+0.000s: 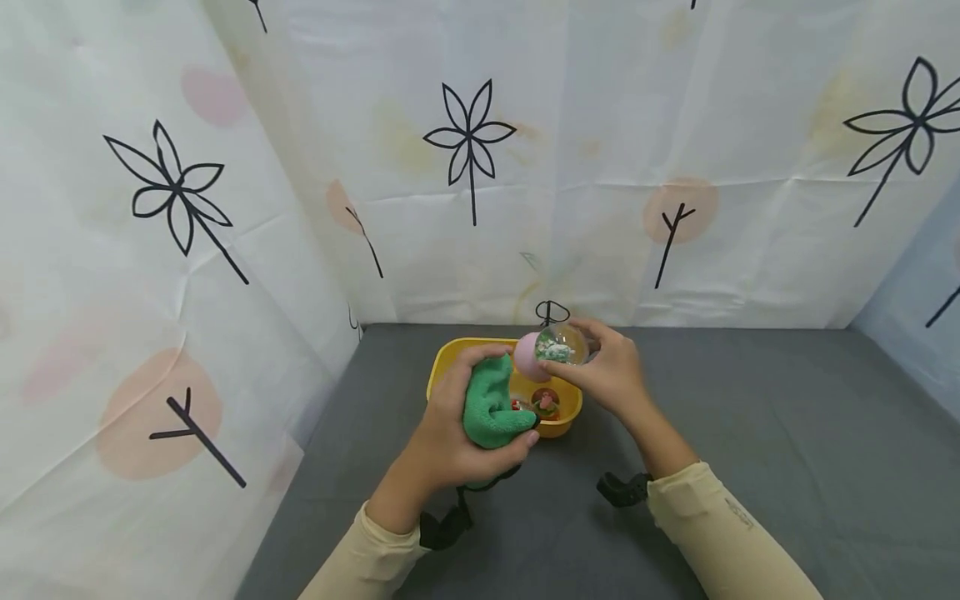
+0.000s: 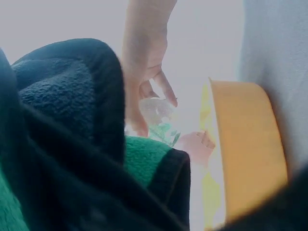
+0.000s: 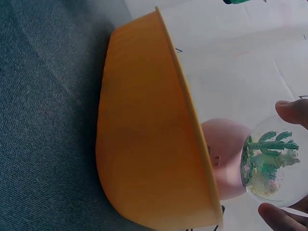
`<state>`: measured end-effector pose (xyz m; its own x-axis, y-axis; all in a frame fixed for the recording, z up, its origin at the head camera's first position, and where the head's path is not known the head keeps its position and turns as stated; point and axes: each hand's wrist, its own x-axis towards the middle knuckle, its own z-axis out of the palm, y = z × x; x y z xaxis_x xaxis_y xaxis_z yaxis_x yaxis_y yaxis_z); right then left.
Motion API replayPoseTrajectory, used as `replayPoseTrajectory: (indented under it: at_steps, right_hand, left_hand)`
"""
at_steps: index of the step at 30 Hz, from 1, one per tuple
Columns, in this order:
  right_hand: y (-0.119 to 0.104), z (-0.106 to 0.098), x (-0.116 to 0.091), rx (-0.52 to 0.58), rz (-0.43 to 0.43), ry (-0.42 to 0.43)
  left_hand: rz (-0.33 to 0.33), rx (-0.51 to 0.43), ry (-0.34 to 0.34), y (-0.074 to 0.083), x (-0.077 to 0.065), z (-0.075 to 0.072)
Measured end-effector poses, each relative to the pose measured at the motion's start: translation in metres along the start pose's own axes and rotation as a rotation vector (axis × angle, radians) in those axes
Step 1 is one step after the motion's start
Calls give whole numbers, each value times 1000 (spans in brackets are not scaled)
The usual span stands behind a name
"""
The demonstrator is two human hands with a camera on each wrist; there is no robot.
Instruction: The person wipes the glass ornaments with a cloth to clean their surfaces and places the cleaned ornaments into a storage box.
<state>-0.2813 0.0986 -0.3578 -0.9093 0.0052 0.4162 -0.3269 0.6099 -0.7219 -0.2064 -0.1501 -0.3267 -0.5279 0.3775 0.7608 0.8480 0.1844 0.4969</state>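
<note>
A snow globe (image 1: 561, 344) with a pink base and green figures inside its clear dome is gripped by my right hand (image 1: 617, 373), above the yellow basin (image 1: 441, 360). In the right wrist view a thumb and fingertips press the dome (image 3: 272, 161), while the base points toward the basin rim. My left hand (image 1: 442, 446) holds a bunched green cloth (image 1: 491, 404) with dark edging, in front of the basin's left part. Cloth folds (image 2: 62, 86) cover much of the left wrist view. The globe and cloth appear apart.
Inside the basin lies a small round object with brown and red parts (image 1: 546, 403), partly hidden. The basin stands on a grey cloth-covered table (image 1: 750, 433). A white curtain printed with flowers (image 1: 468, 133) hangs behind and to the left.
</note>
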Motion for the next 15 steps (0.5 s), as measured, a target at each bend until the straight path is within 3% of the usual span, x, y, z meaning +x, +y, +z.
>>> replayPoseTrajectory:
  at_steps: [15]
  right_hand:
    - [8, 5, 10, -62, -27, -63]
  left_hand:
    - [-7, 180, -305, -21, -6, 10]
